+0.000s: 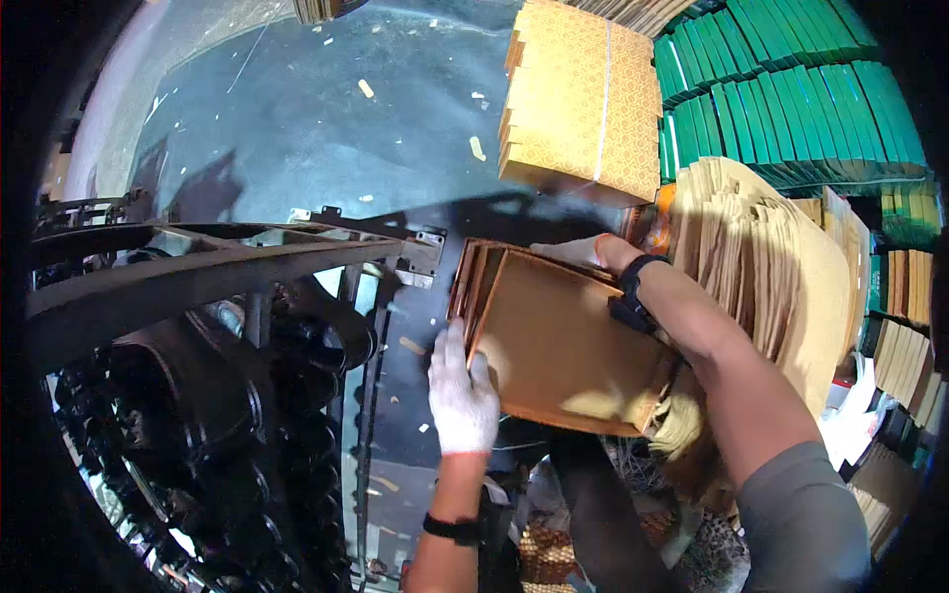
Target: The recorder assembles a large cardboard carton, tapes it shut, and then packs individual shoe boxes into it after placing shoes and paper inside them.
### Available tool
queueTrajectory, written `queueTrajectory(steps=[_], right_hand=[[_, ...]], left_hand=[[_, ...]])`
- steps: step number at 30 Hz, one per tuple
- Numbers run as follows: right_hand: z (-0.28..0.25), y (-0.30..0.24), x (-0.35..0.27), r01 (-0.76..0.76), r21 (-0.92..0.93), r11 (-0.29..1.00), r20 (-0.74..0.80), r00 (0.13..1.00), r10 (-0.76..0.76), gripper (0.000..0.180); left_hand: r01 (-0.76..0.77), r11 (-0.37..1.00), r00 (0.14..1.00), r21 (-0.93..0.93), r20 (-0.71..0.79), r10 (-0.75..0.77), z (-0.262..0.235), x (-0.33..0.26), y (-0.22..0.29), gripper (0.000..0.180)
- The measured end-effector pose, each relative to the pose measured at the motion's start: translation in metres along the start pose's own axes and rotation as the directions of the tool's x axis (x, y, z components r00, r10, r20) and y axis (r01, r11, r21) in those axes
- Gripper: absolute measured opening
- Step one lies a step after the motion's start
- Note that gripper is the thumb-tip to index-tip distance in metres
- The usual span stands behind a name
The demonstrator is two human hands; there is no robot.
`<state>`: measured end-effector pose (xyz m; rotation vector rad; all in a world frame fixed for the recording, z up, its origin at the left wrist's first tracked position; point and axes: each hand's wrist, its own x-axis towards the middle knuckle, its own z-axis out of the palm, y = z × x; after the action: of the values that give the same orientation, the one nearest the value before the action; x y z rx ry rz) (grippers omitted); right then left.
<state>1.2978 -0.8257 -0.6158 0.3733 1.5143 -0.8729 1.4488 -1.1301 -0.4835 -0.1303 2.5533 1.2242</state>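
Grasping cardboard stack | left hand grip clenched on near edge | right hand grip clasping far edge

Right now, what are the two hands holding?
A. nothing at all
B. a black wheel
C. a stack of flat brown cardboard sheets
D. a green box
C: the gloved left hand grips the near edge of the stack of brown cardboard sheets, and the right hand holds its far edge, above the dark machine.
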Motion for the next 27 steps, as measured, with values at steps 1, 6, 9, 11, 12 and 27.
queueTrajectory(steps=[1, 6, 9, 11, 12, 27], right_hand=[[0.02, -0.023, 0.0, 0.032, -0.018, 0.999, 0.143, 0.989, -0.029, 0.095], [0.063, 0.005, 0.014, 0.071, -0.189, 0.979, 0.245, 0.969, -0.023, 0.104], [0.13, 0.046, 0.026, 0.049, -0.138, 0.989, 0.345, 0.939, 0.001, 0.1], [0.14, 0.002, -0.004, 0.016, -0.217, 0.976, 0.289, 0.956, 0.048, 0.092], [0.121, 0.007, 0.022, 0.032, -0.223, 0.974, 0.282, 0.959, 0.032, 0.092], [-0.048, -0.034, 0.104, 0.02, 0.077, 0.997, -0.86, -0.504, 0.077, 0.039]], left_hand=[[0.048, 0.998, 0.998, 0.048, -0.048, -0.046, -0.006, -0.014, -0.011, 0.057], [0.203, 0.979, 0.979, -0.019, -0.028, -0.204, -0.011, -0.085, -0.014, 0.059], [0.239, 0.971, 0.971, 0.023, -0.01, -0.239, -0.024, -0.133, -0.022, 0.058], [0.313, 0.926, 0.948, 0.21, -0.007, -0.319, -0.029, -0.16, -0.042, 0.07], [0.305, 0.928, 0.951, 0.212, -0.024, -0.308, -0.029, -0.168, -0.046, 0.07], [0.2, 0.971, 0.925, 0.135, 0.301, -0.232, -0.046, -0.129, -0.076, 0.076]])
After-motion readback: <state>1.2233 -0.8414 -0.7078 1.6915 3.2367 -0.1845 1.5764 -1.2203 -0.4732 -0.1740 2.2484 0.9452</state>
